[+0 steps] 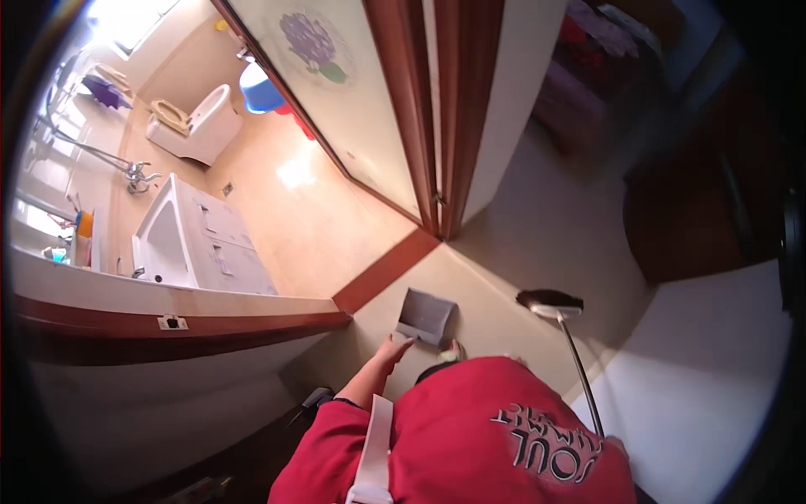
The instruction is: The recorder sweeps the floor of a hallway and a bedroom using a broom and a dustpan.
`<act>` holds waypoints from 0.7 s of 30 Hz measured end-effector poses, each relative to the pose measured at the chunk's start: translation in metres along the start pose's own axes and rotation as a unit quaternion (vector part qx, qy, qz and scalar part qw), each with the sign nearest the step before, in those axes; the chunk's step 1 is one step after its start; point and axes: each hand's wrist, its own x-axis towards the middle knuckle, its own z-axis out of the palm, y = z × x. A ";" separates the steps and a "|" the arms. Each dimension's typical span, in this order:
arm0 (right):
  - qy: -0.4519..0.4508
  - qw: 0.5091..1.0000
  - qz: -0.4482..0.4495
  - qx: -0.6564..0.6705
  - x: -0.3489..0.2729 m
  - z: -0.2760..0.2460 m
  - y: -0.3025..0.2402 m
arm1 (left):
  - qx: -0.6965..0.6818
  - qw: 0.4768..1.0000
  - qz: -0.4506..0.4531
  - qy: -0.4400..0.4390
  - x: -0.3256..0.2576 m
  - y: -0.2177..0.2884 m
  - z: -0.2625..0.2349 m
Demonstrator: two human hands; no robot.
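Observation:
A grey dustpan [427, 314] is low over the floor in front of me, its wide open side turned away. My left hand [395, 348] is closed at its near left edge, where the fingers partly show. To the right, a broom [576, 363] leans with its dark bristle head on the floor and its pale metal handle running back toward my right side. The handle's upper end meets my red sleeve at the lower right. My right hand is hidden there. Part of my foot [452, 351] shows just behind the dustpan.
A reddish-brown threshold [386, 269] leads to a bathroom at left with a toilet [195, 126], a bathtub [164, 239] and a blue basin [260, 88]. A frosted door [336, 84] stands beside it. Brown furniture [697, 210] stands right, next to a white wall [697, 361].

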 end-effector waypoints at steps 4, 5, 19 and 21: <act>-0.069 0.971 0.190 0.129 0.022 0.018 -0.002 | -0.247 0.966 -0.061 -0.047 0.013 -0.029 0.023; -0.100 0.972 0.174 0.125 0.041 0.052 0.020 | -0.292 0.946 -0.110 -0.092 0.024 -0.030 0.021; -0.276 0.953 -0.057 0.114 0.141 0.263 0.115 | -0.248 0.943 -0.214 -0.056 0.050 -0.011 0.004; -0.265 0.933 0.035 0.242 0.132 0.255 0.109 | -0.189 0.968 -0.143 -0.077 0.058 -0.034 -0.002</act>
